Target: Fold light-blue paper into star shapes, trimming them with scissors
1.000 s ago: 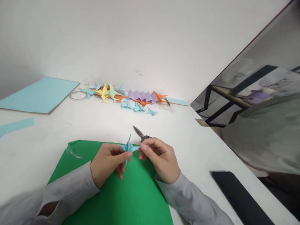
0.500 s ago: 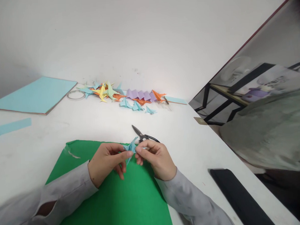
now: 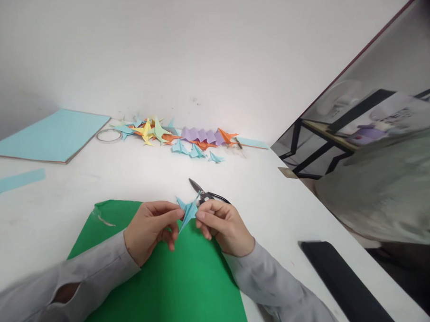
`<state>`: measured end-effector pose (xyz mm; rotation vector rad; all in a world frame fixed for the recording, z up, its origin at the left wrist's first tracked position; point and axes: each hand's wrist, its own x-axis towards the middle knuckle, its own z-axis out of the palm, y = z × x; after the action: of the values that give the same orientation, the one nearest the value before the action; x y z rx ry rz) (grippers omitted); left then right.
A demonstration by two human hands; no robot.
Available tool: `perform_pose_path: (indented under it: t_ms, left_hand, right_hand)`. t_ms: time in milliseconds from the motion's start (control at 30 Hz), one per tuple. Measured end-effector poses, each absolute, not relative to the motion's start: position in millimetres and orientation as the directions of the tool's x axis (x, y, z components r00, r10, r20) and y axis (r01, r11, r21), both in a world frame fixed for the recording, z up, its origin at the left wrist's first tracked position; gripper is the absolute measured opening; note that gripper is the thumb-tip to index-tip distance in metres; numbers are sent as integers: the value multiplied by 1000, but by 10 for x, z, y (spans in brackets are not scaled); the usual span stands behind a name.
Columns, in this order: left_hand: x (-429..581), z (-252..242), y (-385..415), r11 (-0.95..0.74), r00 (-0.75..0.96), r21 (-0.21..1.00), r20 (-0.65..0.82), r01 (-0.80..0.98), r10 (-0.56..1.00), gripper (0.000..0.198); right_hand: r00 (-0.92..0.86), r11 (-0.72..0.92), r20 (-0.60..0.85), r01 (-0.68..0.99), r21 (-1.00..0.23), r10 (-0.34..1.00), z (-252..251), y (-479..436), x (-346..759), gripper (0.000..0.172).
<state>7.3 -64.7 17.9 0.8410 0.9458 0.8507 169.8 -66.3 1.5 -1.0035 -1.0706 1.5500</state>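
A light blue paper crane is held between my two hands above a green sheet. My left hand pinches its left side between thumb and index finger. On the right side, the thumb and forefinger of my right hand grip the other edge. The crane's thin points stick out above and below my fingertips. Just behind it lie black-handled scissors, their blades slightly hidden by nothing and their handles partly covered by my right hand.
Folded paper cranes in several colours lie along the wall, beside a pleated purple paper. Blue paper sheets, a tape roll and a blue strip are at left. A black flat object lies at right.
My left hand has shifted slightly left along the crane, so more of its body shows between my hands. The right hand has stayed nearly in place.
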Motion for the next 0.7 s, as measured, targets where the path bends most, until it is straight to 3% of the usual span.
perform_pose_path:
  t_ms: [133,300,600,700]
  left_hand:
    - [52,158,-636,339,308,933,-289,-122,906,22]
    - [36,161,-631,248,320,969,-239,15,917,20]
    - [45,128,-628,201,391,978,-162,-62,906,25]
    - [62,127,-629,232,367,971,-195,-59,909,27]
  right_hand:
    - [-254,-169,-107,-235,-957,961,15,-678,1685,18]
    - [-245,-139,-114,-86,-987,963,90,-714,1660,20]
    - [-201,-138,-125,-50,-989,972,84,-712,1646,16]
    - [-197,-92,-88,-13,-996,977,85,-739,1630,15]
